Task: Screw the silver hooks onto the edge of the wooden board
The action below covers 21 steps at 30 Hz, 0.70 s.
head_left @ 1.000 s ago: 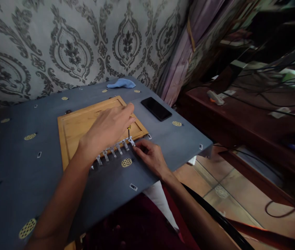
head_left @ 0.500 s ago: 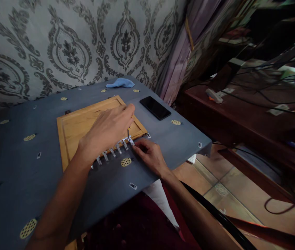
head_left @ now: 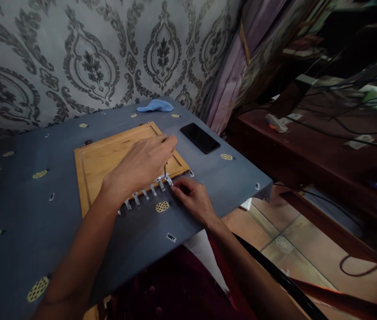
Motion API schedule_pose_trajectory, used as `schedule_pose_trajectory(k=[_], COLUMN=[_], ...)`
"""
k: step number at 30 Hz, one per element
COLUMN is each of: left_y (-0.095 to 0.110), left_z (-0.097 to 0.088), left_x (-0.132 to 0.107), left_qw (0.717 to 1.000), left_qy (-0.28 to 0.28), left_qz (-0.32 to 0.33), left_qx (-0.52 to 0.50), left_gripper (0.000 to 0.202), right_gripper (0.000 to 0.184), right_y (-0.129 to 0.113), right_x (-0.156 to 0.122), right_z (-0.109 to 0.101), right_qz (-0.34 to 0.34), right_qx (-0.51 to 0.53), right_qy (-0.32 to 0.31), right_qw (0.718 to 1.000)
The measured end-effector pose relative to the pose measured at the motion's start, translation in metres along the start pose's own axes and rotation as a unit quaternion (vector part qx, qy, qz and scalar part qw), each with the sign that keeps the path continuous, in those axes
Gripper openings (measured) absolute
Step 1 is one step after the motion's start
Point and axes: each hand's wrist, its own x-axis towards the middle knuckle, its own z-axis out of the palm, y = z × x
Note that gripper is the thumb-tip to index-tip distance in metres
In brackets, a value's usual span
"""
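My left hand (head_left: 140, 166) is closed on a small screwdriver (head_left: 165, 169) whose dark tip points down at the rightmost of several small metal brackets (head_left: 148, 192). These brackets lie in a row along the near edge of a wooden board (head_left: 100, 160) on the blue-grey table (head_left: 75, 222). My right hand (head_left: 191, 198) rests on the table just right of the row, its fingertips pinched on that rightmost bracket (head_left: 168, 179). Most of the screwdriver is hidden inside my left hand.
A black phone (head_left: 200, 138) lies right of the board. A blue cloth (head_left: 155, 106) sits at the table's far edge by the patterned wall. To the right stand a curtain (head_left: 231, 75) and a dark wooden bench (head_left: 308, 151) with cables. Tiled floor shows below.
Both hands stay at the rightmost bracket. My left hand has shifted slightly up and right, tilting the screwdriver; the view has barely moved.
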Motion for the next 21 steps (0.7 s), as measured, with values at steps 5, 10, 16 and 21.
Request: schedule_pose_trajectory(k=[5,10,16,21], left_y=[-0.0035,-0.0026,-0.0031,-0.0009], left_z=[-0.0065,-0.0102,-0.0041,-0.0030], left_x=[-0.0044,-0.0077,-0.0042,-0.0033], left_qw=[1.000,0.999,1.000,1.000], left_qy=[0.027,0.042,0.016,0.011], left_qz=[-0.009,-0.009,-0.003,0.005], left_qx=[0.010,0.021,0.012,0.013], left_gripper=[0.018,0.020,0.018,0.016], right_gripper=[0.014,0.015,0.015,0.017], right_y=[-0.0007,0.0000,0.0013,-0.0002], right_x=[-0.0014,-0.0017,-0.0008,-0.0005], right_z=[0.0003,0.0008,0.0010,0.0003], right_qz=[0.005,0.008,0.012,0.012], right_qx=[0.008,0.017,0.016,0.018], right_qy=[0.005,0.003,0.001,-0.004], right_qw=[1.000,1.000,1.000,1.000])
